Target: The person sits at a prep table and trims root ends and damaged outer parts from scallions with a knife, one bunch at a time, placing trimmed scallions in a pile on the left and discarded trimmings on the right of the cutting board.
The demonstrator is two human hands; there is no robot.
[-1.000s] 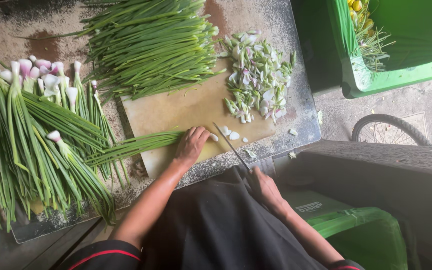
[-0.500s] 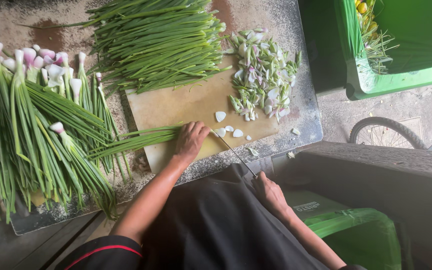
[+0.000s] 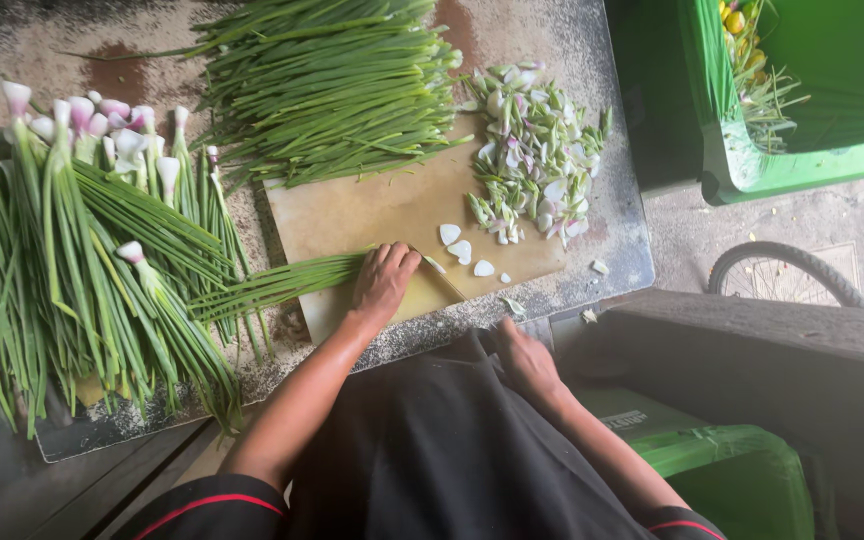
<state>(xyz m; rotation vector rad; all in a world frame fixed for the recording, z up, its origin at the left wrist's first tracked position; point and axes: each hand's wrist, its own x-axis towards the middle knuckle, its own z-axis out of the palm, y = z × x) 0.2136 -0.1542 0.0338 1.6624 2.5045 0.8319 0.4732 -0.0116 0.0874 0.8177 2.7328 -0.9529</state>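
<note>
My left hand [image 3: 383, 280] presses down on a small bunch of green onion stalks [image 3: 272, 286] lying across the tan cutting board [image 3: 372, 215]. Just right of its fingertips the knife blade [image 3: 444, 279] rests against the stalk ends. My right hand [image 3: 524, 362] grips the knife handle near the table's front edge. A few white cut bulb slices [image 3: 462, 250] lie on the board beside the blade. A heap of cut bulb pieces [image 3: 532, 165] sits at the board's far right.
Whole green onions with pink-white bulbs [image 3: 82, 240] lie at the left. A pile of trimmed green stalks [image 3: 322, 85] lies at the back. A green bin [image 3: 802, 165] with scraps stands at the right, another green bin [image 3: 722, 460] below, a tyre [image 3: 782, 265] beside it.
The left hand has stayed on the stalk bunch. The knife has cut more bulb slices, which lie beside the blade, and the right hand has shifted slightly.
</note>
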